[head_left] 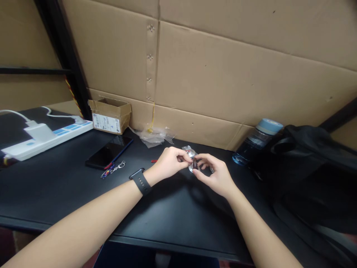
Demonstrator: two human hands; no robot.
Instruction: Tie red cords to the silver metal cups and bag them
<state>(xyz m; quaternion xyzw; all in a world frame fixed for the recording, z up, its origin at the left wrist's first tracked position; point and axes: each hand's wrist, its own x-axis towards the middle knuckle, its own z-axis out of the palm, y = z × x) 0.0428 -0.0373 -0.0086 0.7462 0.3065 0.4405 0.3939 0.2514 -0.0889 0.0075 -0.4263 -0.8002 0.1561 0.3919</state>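
My left hand (pixel 174 160), with a black watch (pixel 140 181) on its wrist, is closed in a pinch at a small shiny silver and clear wrapper (pixel 189 152). The wrapper shows above and below the fingertips. Across from it, my right hand (pixel 212 172) grips a small dark brown round piece (pixel 195 163) between thumb and index finger, its other fingers curled behind. The two hands' fingertips nearly meet above the black table (pixel 167 212). What kind of piece it is I cannot tell.
Left of my hands lie a phone (pixel 110 152), a keyring (pixel 113 169), an open cardboard box (pixel 110 115) and a white power strip (pixel 47 137). A crumpled plastic bag (pixel 154 137) lies behind. At right stand a blue-lidded bottle (pixel 256 141) and a black bag (pixel 312 178).
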